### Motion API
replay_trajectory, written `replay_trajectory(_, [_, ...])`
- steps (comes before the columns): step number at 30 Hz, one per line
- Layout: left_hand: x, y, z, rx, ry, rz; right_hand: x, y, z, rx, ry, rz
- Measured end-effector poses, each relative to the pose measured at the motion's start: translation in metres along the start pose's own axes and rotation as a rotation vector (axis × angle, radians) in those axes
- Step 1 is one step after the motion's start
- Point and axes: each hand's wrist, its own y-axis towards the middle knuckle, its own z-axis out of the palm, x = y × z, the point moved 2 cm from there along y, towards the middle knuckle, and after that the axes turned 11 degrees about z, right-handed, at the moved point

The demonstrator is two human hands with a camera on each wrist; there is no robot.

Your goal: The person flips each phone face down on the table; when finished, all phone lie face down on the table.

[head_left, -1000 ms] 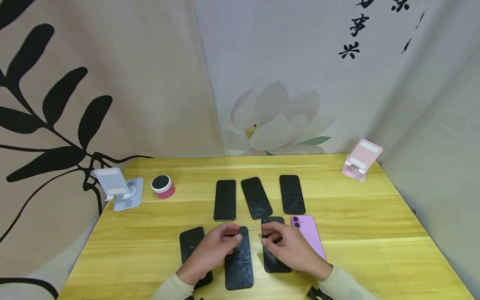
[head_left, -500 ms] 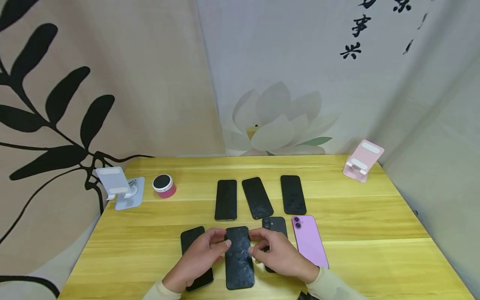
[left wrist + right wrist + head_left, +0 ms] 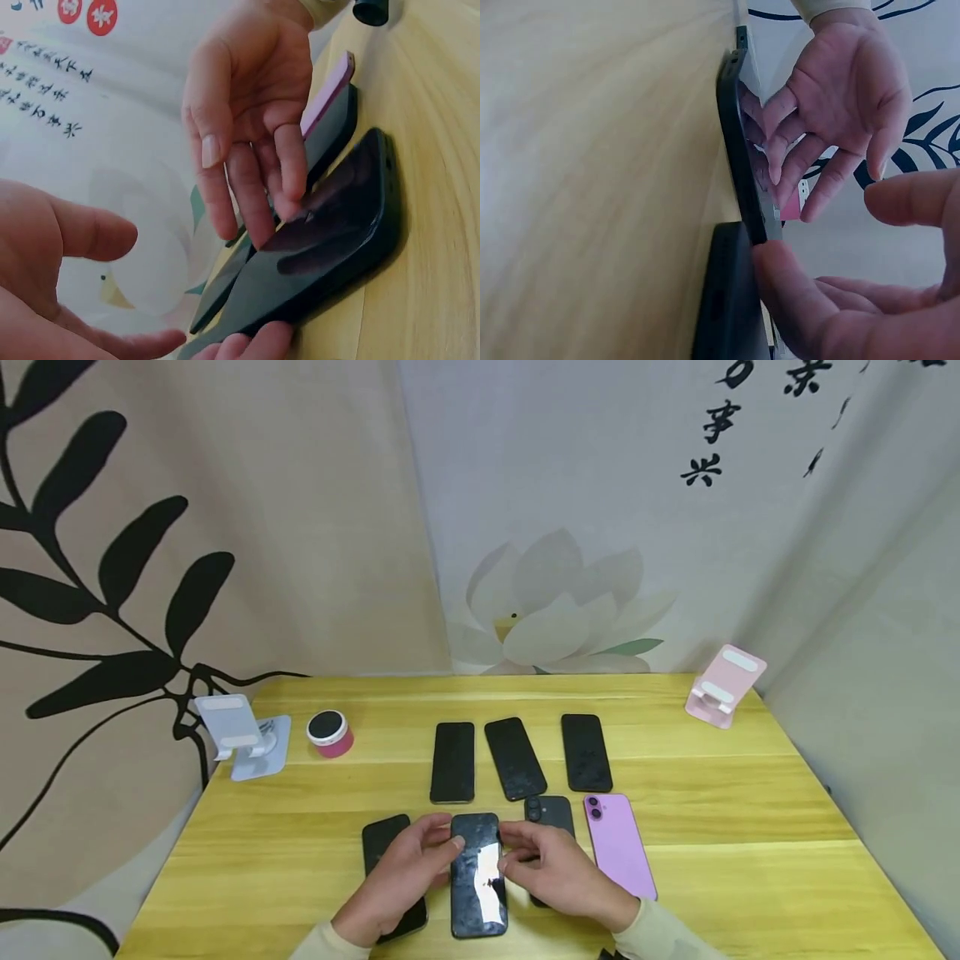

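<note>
A black smartphone [image 3: 478, 877] lies screen up between both hands, with a bright reflection on its glass. Fingers of my left hand [image 3: 405, 864] touch its left long edge, the thumb in the air above it in the left wrist view. At the opposite edge, fingertips of my right hand [image 3: 551, 864] touch the phone, and the right thumb stands apart from it in the right wrist view. Partly under the left hand is another black phone [image 3: 384, 835]. The right hand covers part of a dark phone [image 3: 553, 811] lying camera side up. Whether the middle phone is lifted, I cannot tell.
Three black phones form a back row: left [image 3: 452, 762], middle [image 3: 515, 758], right [image 3: 587, 752]. A purple phone [image 3: 619, 846] lies right of the hands. Farther off are a pale blue stand [image 3: 258, 760], a pink-and-white round jar [image 3: 330, 734] and a pink stand [image 3: 724, 685].
My right hand has moved left from over the dark phone to the middle phone's right edge, and the left hand shifted to its left edge. A bright reflection has appeared on its screen.
</note>
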Motion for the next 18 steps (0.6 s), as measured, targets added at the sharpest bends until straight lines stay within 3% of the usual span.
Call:
replay_trajectory(5, [0.002,0.002,0.002,-0.018,-0.057,0.017,-0.001,0.002,0.001,-0.021,0.001,-0.02])
replay_trajectory(12, [0.01,0.007,0.004,-0.048,-0.004,0.069,-0.001,0.007,0.003,-0.09,-0.042,-0.036])
replay_trajectory(18, [0.014,0.008,0.004,-0.014,-0.031,0.106,-0.001,0.01,0.005,-0.09,-0.03,-0.037])
